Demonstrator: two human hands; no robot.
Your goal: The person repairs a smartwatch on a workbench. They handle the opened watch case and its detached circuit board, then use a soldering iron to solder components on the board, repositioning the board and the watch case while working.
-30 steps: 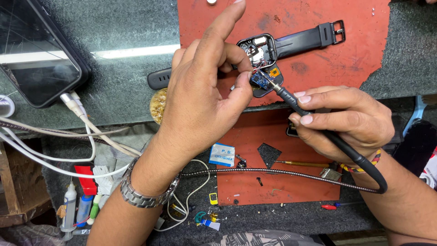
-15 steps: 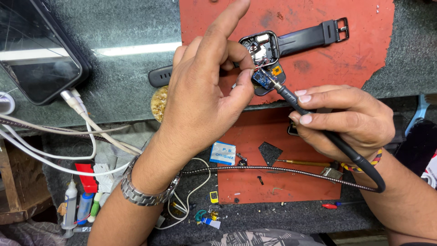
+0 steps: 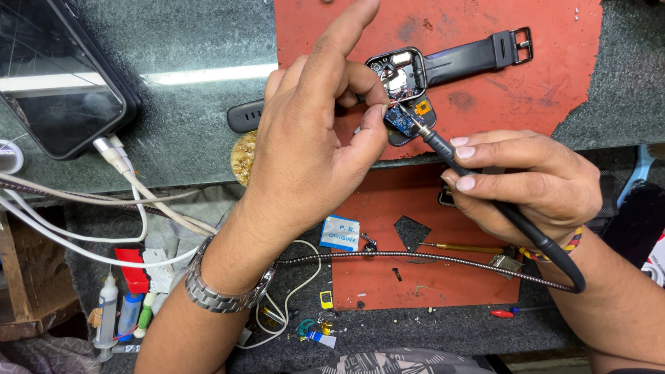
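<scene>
While our left hand (image 3: 312,159) pinches its thumb and one bent finger close together, the tips touch a tiny blue board (image 3: 399,118) that hangs out of the open watch (image 3: 398,75). The pointing finger sticks straight up and away, wide from the rest. The other fingers curl in by the watch case.

Our right hand (image 3: 530,181) has its fingers wrapped snug around a black iron (image 3: 443,147), like holding a pencil. The thin tip of the iron touches the blue board, just beside our left thumb. A black cord (image 3: 554,253) loops from the iron back under our right wrist.

The watch lies on a red mat (image 3: 540,90) with its back open and small parts showing inside. One black strap (image 3: 485,54) runs off to the right; the other peeks out left of our hand.

Farther out, a phone (image 3: 59,90) lies at the top left with a white cable (image 3: 131,180) plugged in. A second red mat (image 3: 429,277) sits lower down, with a braided wire (image 3: 415,257) across it. Little glue bottles (image 3: 118,315) lie at the bottom left. We wear a metal wristwatch (image 3: 218,291) on our left wrist.
</scene>
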